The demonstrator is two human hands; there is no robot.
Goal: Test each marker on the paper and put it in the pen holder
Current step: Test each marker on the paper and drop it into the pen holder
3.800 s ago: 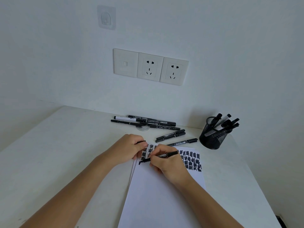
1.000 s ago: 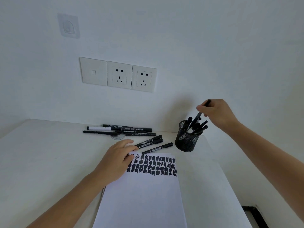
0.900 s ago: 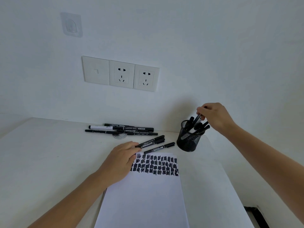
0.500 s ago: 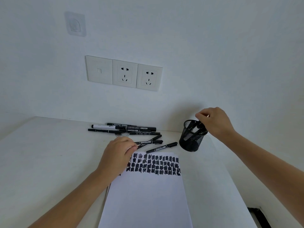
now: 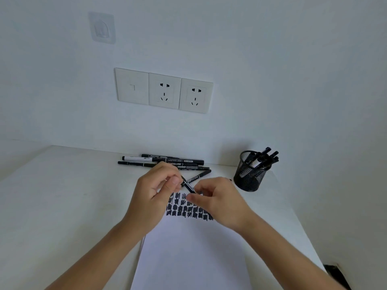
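2 bare forearms, no sleeves, left hand (image 5: 156, 193), right hand (image 5: 219, 200), short trimmed nails

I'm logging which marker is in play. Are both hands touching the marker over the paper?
Touching. In the head view the left hand pinches the upper end of the marker and the right hand pinches its lower end, above the paper.

One sheet of paper (image 5: 192, 254) lies on the one table (image 5: 62, 206). One mesh pen holder (image 5: 249, 176) stands there, with several markers inside; their exact number cannot be told. Two hands hold one marker (image 5: 189, 186). One more marker (image 5: 200, 175) lies apart. Roughly five lie in the far group (image 5: 167, 161).
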